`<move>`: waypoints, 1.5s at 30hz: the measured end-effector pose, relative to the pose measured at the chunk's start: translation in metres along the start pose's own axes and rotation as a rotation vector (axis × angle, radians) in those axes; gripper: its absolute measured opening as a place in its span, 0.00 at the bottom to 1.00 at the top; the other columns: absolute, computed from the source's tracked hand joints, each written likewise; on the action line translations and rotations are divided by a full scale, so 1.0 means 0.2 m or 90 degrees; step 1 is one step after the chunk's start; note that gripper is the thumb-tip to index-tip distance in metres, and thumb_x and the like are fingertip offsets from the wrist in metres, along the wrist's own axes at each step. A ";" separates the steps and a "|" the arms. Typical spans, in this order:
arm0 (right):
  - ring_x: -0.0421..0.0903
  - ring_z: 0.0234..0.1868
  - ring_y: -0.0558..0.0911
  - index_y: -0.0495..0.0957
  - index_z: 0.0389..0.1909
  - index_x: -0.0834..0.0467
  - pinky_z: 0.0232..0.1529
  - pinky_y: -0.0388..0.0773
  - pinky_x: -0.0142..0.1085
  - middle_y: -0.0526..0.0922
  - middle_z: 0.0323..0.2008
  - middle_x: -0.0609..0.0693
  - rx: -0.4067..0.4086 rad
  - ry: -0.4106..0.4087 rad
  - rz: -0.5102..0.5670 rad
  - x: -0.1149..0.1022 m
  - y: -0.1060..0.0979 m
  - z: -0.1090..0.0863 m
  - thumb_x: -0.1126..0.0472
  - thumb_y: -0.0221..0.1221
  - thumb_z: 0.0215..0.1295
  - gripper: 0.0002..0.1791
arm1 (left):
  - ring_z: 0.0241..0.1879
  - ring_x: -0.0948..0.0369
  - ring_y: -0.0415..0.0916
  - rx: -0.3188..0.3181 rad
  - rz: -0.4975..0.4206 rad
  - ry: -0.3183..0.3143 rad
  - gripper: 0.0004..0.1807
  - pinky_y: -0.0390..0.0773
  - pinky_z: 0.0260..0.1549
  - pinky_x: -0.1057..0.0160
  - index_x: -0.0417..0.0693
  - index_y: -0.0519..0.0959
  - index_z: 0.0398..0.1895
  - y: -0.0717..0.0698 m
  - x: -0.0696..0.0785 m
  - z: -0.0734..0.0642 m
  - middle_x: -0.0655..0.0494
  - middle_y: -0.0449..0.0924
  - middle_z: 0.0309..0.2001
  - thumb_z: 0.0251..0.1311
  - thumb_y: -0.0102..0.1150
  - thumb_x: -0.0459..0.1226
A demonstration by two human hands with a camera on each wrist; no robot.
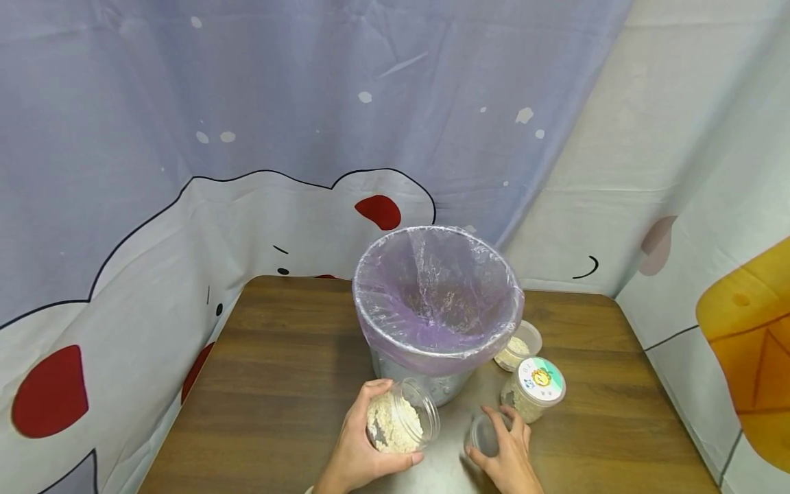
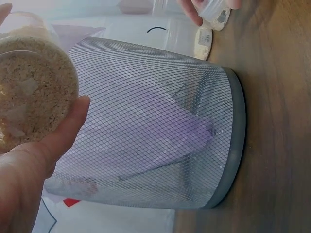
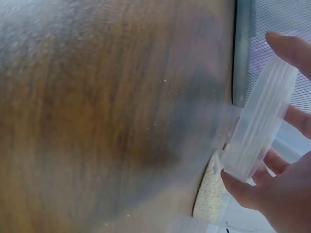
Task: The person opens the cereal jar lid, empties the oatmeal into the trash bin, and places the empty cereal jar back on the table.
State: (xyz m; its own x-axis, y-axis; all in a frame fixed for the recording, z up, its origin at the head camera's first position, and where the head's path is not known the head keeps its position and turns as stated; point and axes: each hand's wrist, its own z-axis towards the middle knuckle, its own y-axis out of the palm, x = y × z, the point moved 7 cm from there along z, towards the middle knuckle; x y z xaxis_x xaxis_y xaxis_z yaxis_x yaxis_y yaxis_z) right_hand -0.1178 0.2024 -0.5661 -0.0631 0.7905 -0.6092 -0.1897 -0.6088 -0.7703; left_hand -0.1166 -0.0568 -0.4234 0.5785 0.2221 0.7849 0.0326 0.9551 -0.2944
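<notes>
My left hand (image 1: 358, 442) grips a clear plastic jar (image 1: 395, 422), thumb and fingers on opposite sides. Pale, crumbly flakes fill much of the jar, which tilts with its uncovered mouth toward the right. In the left wrist view the flakes (image 2: 34, 92) show through the jar's base. Between thumb and fingertips, my right hand (image 1: 512, 449) holds a round translucent lid (image 1: 484, 436) by its rim. The right wrist view shows this lid (image 3: 262, 119) edge-on, close over the table. Just behind both hands stands a mesh wastebasket (image 2: 146, 126) lined with a purple plastic bag (image 1: 432, 302).
Right of the wastebasket stands a jar of flakes with a printed white-and-green lid (image 1: 541, 379). Behind it, another container of flakes (image 1: 518, 346) sits partly hidden by the basket. The brown wooden table (image 1: 278, 384) meets a patterned curtain (image 1: 278, 103) at the back.
</notes>
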 end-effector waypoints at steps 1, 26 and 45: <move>0.62 0.53 0.58 0.70 0.57 0.55 0.47 0.64 0.61 0.57 0.57 0.65 0.002 -0.001 0.000 0.00 0.00 0.00 0.56 0.74 0.35 0.42 | 0.51 0.56 0.71 0.004 -0.004 0.012 0.49 0.69 0.53 0.64 0.36 0.66 0.54 0.00 0.01 0.00 0.48 0.71 0.51 0.19 0.80 0.39; 0.63 0.56 0.53 0.65 0.61 0.56 0.49 0.64 0.62 0.53 0.59 0.65 -0.009 0.067 0.024 0.08 0.07 0.02 0.58 0.73 0.37 0.45 | 0.53 0.53 0.67 0.058 -0.149 0.133 0.49 0.67 0.55 0.65 0.27 0.63 0.56 -0.01 0.06 0.02 0.36 0.67 0.51 0.24 0.79 0.34; 0.64 0.61 0.50 0.65 0.62 0.55 0.52 0.51 0.61 0.52 0.63 0.63 -0.047 0.103 0.033 0.14 0.13 0.03 0.56 0.72 0.39 0.45 | 0.52 0.53 0.68 0.075 -0.194 0.103 0.52 0.70 0.52 0.65 0.29 0.61 0.59 -0.04 0.03 0.03 0.37 0.67 0.54 0.25 0.78 0.33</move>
State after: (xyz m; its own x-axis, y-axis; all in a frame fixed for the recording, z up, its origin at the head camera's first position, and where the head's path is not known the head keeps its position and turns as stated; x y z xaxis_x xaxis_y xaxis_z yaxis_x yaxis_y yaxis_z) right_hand -0.1310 0.2091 -0.6007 0.0891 0.7403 -0.6663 -0.1176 -0.6565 -0.7451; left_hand -0.1178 -0.0621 -0.4132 0.6784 -0.1003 0.7278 0.1338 0.9909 0.0118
